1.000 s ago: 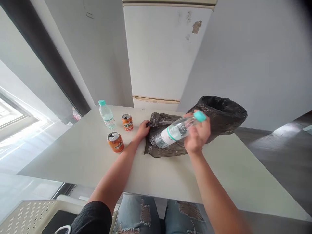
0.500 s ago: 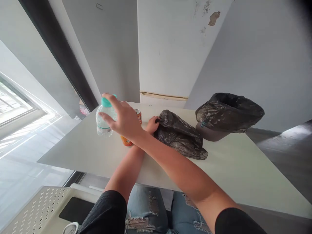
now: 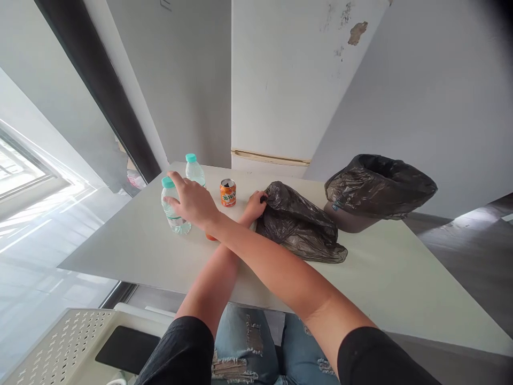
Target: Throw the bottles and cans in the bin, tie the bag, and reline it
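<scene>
My right hand [image 3: 193, 201] reaches across my left forearm and is closed round a clear water bottle with a teal cap [image 3: 173, 209], which stands upright on the white table [image 3: 385, 278]. My left hand [image 3: 255, 203] pinches the edge of a crumpled black plastic bag [image 3: 300, 224] lying on the table. A second capped water bottle [image 3: 194, 169] stands just behind. An opened orange can [image 3: 227, 192] stands between the bottles and the bag. Another orange can [image 3: 210, 236] is mostly hidden under my right wrist.
A bin lined with a black bag [image 3: 379, 184] stands at the table's far right. A white fridge [image 3: 280, 85] is behind the table. A perforated white seat [image 3: 52, 347] is at the lower left, by a bright window.
My right hand carried a bottle from above the black bag across to the left and set it upright on the table near the other bottle. My left hand kept hold of the bag.
</scene>
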Tool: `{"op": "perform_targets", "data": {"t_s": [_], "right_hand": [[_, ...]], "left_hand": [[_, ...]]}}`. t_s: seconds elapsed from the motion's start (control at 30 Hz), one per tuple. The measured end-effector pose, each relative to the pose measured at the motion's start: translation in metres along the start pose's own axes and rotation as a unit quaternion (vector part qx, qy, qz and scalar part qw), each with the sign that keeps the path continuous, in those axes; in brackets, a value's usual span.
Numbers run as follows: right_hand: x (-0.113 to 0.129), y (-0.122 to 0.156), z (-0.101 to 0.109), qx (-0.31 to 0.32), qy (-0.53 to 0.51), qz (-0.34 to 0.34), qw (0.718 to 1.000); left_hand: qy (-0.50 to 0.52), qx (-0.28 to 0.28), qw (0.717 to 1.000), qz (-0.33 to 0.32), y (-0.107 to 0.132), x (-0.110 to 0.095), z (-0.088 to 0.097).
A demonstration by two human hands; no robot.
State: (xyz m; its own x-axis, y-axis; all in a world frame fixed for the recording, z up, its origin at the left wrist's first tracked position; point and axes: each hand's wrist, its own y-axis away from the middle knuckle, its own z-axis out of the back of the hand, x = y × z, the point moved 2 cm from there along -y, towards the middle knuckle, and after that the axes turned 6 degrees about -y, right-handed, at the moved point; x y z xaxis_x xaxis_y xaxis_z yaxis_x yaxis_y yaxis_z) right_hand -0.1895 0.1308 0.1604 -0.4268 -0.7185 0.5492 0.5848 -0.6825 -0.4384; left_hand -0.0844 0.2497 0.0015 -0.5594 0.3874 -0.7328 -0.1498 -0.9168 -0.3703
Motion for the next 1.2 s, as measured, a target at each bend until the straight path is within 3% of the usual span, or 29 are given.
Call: {"op": "perform_targets", "data": {"t_s": [0.53, 1.2], "right_hand": [[0.001, 0.008, 0.002, 0.015, -0.022, 0.012, 1.000], [-0.003, 0.013, -0.002, 0.019, -0.006, -0.010, 1.000]], "left_hand": [[0.009, -0.002, 1.000, -0.012, -0.002, 0.010, -0.002], [0.000, -0.001, 1.000, 0.002, -0.004, 0.004, -0.001]]}}
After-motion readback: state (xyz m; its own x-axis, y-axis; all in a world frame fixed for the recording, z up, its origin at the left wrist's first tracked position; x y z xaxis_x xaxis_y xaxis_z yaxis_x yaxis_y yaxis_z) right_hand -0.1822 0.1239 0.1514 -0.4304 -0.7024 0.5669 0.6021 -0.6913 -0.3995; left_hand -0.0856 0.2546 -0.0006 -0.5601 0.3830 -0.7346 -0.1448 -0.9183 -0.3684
